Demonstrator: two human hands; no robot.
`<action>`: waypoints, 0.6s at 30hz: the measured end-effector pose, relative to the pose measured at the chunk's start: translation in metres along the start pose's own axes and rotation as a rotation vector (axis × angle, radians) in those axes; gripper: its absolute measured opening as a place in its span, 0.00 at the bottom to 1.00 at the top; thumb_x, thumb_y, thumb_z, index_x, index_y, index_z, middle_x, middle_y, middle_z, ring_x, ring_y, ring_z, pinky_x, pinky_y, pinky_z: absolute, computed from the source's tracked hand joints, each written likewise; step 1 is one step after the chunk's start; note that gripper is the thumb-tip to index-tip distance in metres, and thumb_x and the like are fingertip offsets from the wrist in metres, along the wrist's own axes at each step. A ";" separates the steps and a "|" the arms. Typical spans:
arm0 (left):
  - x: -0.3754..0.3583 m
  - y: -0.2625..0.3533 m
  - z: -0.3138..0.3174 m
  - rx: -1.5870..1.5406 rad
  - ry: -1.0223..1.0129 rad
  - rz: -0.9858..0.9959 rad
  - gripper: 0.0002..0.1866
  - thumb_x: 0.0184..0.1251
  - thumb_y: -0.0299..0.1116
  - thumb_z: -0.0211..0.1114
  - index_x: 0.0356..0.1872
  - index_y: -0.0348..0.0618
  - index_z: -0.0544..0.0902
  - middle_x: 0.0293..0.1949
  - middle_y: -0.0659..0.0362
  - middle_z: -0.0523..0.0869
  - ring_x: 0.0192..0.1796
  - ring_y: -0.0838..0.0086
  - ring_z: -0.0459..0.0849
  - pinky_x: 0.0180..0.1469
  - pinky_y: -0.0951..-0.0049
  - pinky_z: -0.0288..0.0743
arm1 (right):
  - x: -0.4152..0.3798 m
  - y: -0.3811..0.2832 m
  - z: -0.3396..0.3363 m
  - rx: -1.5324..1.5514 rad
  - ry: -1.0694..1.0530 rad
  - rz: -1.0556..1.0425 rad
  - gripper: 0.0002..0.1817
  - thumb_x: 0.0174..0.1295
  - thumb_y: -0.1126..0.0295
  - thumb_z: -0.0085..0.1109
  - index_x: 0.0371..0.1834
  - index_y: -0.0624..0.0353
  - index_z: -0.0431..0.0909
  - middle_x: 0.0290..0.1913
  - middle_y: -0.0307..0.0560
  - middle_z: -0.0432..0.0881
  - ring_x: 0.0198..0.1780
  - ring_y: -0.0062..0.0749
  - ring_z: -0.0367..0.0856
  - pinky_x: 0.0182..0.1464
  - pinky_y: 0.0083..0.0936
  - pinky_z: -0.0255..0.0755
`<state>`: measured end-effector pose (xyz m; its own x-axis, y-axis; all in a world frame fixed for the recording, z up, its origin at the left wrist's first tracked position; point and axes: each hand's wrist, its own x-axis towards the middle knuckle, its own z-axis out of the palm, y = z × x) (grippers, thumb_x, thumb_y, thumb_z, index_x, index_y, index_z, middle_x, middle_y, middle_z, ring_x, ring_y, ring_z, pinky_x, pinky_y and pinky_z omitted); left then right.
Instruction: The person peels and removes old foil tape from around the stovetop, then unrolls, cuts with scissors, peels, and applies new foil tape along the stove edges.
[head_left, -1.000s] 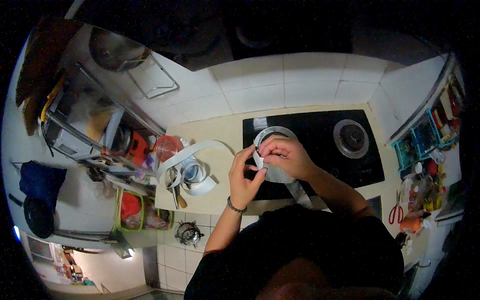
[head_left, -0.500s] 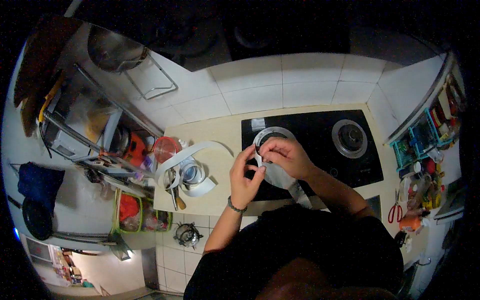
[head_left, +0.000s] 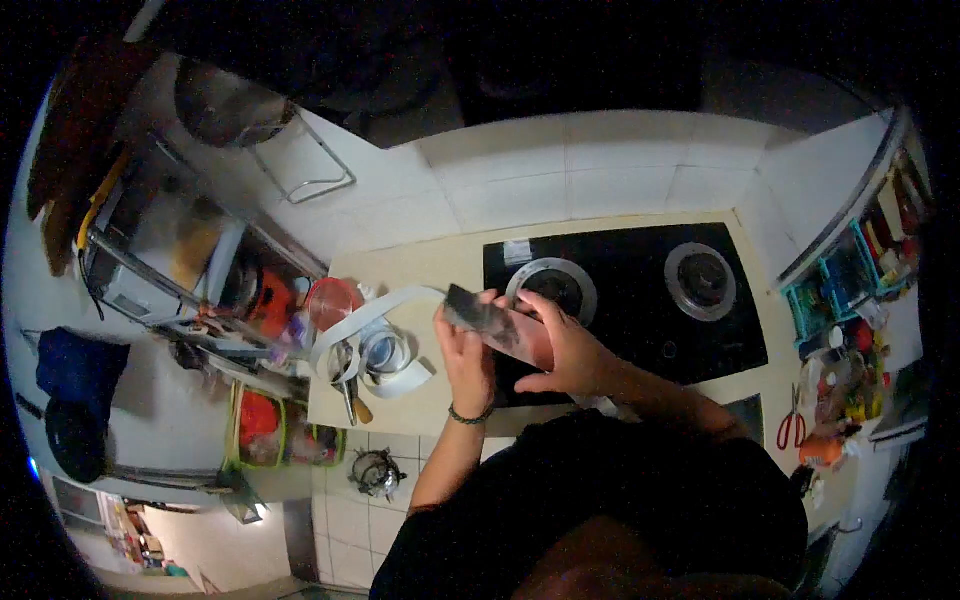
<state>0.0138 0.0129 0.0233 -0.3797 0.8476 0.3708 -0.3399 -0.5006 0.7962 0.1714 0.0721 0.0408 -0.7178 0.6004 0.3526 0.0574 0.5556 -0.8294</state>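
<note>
Between my hands, above the counter at the left edge of the hob, is a flat glossy strip [head_left: 485, 324], dark at its left end and pinkish toward the right. Its exact kind I cannot make out. My left hand [head_left: 466, 365] is closed on its left part, fingers partly hidden behind it. Around its right end curves my right hand [head_left: 575, 352], with the thumb apart from the fingers. A long white strip [head_left: 350, 322] lies looped on the counter, one end reaching close to my left hand.
The black hob [head_left: 640, 300] has two round burners. Left on the counter [head_left: 420, 262] are a red basket [head_left: 333, 300], a clear container [head_left: 382, 350] and a wooden-handled tool [head_left: 360, 408]. Red scissors [head_left: 791, 428] hang at the right. A pan support [head_left: 376, 472] lies on the floor tiles.
Both hands have moved apart from a close pinch. The strip, which hung down below them, is now raised and turned flat across them, its dark end at the left.
</note>
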 end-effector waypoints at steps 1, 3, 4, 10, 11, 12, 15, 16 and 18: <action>0.003 -0.001 -0.002 -0.038 0.006 0.041 0.30 0.68 0.42 0.56 0.64 0.42 0.54 0.55 0.48 0.73 0.56 0.60 0.75 0.62 0.61 0.65 | -0.005 0.003 0.000 -0.103 -0.008 0.027 0.56 0.37 0.59 0.76 0.68 0.62 0.49 0.61 0.60 0.66 0.61 0.51 0.66 0.63 0.40 0.59; 0.006 0.002 -0.008 -0.043 0.041 0.070 0.31 0.67 0.43 0.57 0.64 0.43 0.54 0.55 0.48 0.73 0.57 0.58 0.75 0.61 0.59 0.65 | -0.015 0.012 -0.002 -0.271 -0.028 0.044 0.56 0.38 0.56 0.74 0.69 0.60 0.49 0.59 0.62 0.68 0.59 0.56 0.69 0.58 0.42 0.63; 0.007 0.003 -0.011 -0.065 0.049 0.085 0.31 0.67 0.43 0.57 0.64 0.43 0.55 0.55 0.48 0.73 0.57 0.58 0.75 0.61 0.59 0.65 | -0.020 0.018 -0.002 -0.271 -0.024 0.048 0.56 0.38 0.56 0.74 0.69 0.60 0.49 0.59 0.62 0.68 0.59 0.56 0.69 0.58 0.42 0.63; 0.011 0.014 -0.015 -0.081 0.045 -0.023 0.27 0.68 0.48 0.52 0.64 0.51 0.58 0.60 0.47 0.70 0.60 0.59 0.72 0.63 0.57 0.62 | -0.044 0.051 -0.002 -0.064 -0.029 0.215 0.47 0.46 0.64 0.69 0.68 0.60 0.52 0.57 0.60 0.70 0.56 0.46 0.73 0.57 0.42 0.64; 0.010 0.014 -0.019 -0.104 0.066 -0.064 0.29 0.68 0.45 0.53 0.65 0.46 0.57 0.60 0.44 0.70 0.60 0.56 0.72 0.62 0.57 0.64 | -0.042 0.042 -0.007 -0.249 -0.058 0.230 0.46 0.45 0.67 0.68 0.68 0.60 0.53 0.54 0.58 0.73 0.52 0.45 0.75 0.55 0.40 0.66; 0.011 0.014 -0.022 -0.128 0.086 -0.106 0.30 0.68 0.42 0.55 0.66 0.41 0.56 0.60 0.42 0.70 0.60 0.53 0.73 0.62 0.56 0.65 | -0.041 0.036 -0.011 -0.434 -0.087 0.247 0.45 0.45 0.69 0.68 0.67 0.59 0.53 0.50 0.56 0.76 0.49 0.44 0.78 0.53 0.39 0.69; 0.014 0.010 -0.036 0.310 0.206 -0.132 0.19 0.67 0.30 0.56 0.56 0.31 0.69 0.49 0.50 0.80 0.51 0.67 0.78 0.54 0.69 0.70 | -0.040 0.032 -0.020 -0.579 -0.084 0.145 0.44 0.45 0.71 0.68 0.67 0.60 0.55 0.42 0.53 0.81 0.44 0.42 0.81 0.50 0.35 0.71; 0.015 0.003 -0.049 0.445 0.237 -0.097 0.16 0.67 0.29 0.57 0.52 0.31 0.73 0.46 0.54 0.81 0.46 0.72 0.79 0.51 0.73 0.71 | -0.040 0.032 -0.024 -0.589 -0.068 0.161 0.44 0.45 0.71 0.68 0.67 0.60 0.55 0.42 0.53 0.81 0.44 0.42 0.81 0.50 0.35 0.71; 0.020 0.015 -0.046 0.430 0.350 -0.153 0.12 0.66 0.31 0.59 0.44 0.32 0.79 0.34 0.64 0.78 0.33 0.82 0.73 0.36 0.80 0.68 | -0.043 0.036 -0.036 0.032 -0.183 0.268 0.43 0.46 0.71 0.69 0.66 0.61 0.56 0.35 0.50 0.83 0.39 0.38 0.83 0.47 0.32 0.73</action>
<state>-0.0388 0.0145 0.0208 -0.6406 0.7593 0.1146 -0.0602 -0.1984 0.9783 0.2293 0.0871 0.0121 -0.7928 0.6083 0.0384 0.2416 0.3714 -0.8965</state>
